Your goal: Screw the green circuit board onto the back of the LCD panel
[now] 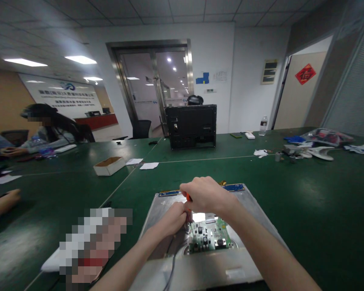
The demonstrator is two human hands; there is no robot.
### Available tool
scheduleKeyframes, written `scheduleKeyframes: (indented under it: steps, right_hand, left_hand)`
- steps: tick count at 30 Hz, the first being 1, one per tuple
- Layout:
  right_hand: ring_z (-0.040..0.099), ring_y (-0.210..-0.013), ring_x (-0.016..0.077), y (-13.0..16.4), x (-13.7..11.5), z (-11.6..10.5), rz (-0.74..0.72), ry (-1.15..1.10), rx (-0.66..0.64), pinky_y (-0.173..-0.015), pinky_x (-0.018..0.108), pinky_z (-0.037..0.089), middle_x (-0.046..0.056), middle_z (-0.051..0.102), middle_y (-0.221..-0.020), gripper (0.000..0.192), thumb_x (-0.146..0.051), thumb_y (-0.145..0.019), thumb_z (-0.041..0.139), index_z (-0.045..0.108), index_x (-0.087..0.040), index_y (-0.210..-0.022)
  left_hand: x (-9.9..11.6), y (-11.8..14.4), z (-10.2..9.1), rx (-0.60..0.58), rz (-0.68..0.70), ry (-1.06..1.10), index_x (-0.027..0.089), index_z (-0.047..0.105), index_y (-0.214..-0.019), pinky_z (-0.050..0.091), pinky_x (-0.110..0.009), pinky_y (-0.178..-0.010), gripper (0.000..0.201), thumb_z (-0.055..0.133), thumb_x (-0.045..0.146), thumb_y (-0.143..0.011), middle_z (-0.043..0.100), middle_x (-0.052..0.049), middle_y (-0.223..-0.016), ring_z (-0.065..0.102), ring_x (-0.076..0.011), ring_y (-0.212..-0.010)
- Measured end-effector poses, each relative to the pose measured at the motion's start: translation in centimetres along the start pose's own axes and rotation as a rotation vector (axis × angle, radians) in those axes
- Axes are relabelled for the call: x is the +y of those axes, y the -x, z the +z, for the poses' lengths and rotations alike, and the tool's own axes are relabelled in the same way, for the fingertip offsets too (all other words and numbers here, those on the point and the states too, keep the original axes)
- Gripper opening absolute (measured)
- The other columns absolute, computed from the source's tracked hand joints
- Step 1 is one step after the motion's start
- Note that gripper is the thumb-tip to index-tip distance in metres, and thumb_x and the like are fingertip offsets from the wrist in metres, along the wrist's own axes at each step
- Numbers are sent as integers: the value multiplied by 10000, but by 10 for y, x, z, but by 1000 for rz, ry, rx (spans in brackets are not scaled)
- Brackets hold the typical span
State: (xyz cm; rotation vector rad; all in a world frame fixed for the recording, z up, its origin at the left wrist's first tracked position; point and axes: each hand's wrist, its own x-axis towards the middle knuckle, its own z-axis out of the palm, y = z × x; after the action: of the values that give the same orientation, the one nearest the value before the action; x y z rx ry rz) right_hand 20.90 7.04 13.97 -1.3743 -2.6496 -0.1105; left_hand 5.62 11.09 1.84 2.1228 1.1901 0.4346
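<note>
My right hand (204, 196) is closed around the orange handle of a screwdriver (188, 197), held upright over a flat metal display panel (257, 238). Just below it, the fingers of my left hand (175, 219) pinch together at the screwdriver's lower part. The tool's tip is too small to make out. Beside the fingertips, a green circuit board (210, 236) lies on the panel's back. Dark cables (173, 258) run from the board's left side toward me. A narrow blue board strip (235, 188) lines the panel's far edge, partly hidden behind my right hand.
A black monitor housing (191, 126) stands across the green table (230, 169). An open white box (109, 166) and paper slips sit left of centre. Blurred-out items lie left of the panel. Loose parts (291, 151) and a water bottle (263, 125) are at right. Other people sit at left.
</note>
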Motion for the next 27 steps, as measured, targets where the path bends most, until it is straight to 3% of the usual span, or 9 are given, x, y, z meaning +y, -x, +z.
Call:
scheduleKeyframes:
  steps: [3,6,9,16,22,27]
  right_hand:
    - [657,-751,214,-3,-1,1,43,-17,8,-531,275,354,53,719,-817,252,-426,-819,562,697,-215,-845]
    - [654,-728,207,-5,-1,2,46,-14,7,-521,277,338,54,719,-791,226,-385,-816,563,709,-213,-805]
    - [652,-731,200,-5,-1,4,-1,5,15,-515,276,325,52,722,-822,162,-272,-794,563,696,-206,-859]
    - [659,-782,203,0,-2,6,-122,-8,44,-483,271,287,32,717,-904,280,-184,-748,583,576,-193,-1028]
    - [667,-748,232,-3,-8,6,-5,44,68,-516,281,330,54,712,-822,287,-480,-853,538,622,-216,-925]
    - [660,-743,220,-6,-7,7,6,63,58,-522,278,323,58,709,-818,164,-341,-850,548,635,-209,-891]
  left_hand:
    - [1,-2,1,10,-18,-1,156,571,-575,437,-269,-603,254,322,117,-612,594,-35,-590,560,-175,-595]
    - [-2,-3,2,15,-18,2,157,578,-565,440,-262,-597,258,328,115,-611,608,-35,-590,573,-172,-590]
    - [-5,-3,4,33,-6,1,151,585,-555,441,-261,-599,245,348,122,-613,629,-39,-593,584,-174,-591]
    - [-8,1,9,99,30,-40,132,628,-603,449,-278,-642,261,371,102,-639,680,-64,-674,618,-204,-675]
    - [-8,5,9,108,88,-117,152,615,-617,432,-272,-677,307,340,69,-723,660,-53,-685,593,-187,-685]
    - [-7,7,9,77,168,-184,162,585,-642,389,-262,-654,216,408,39,-627,620,-31,-677,546,-179,-680]
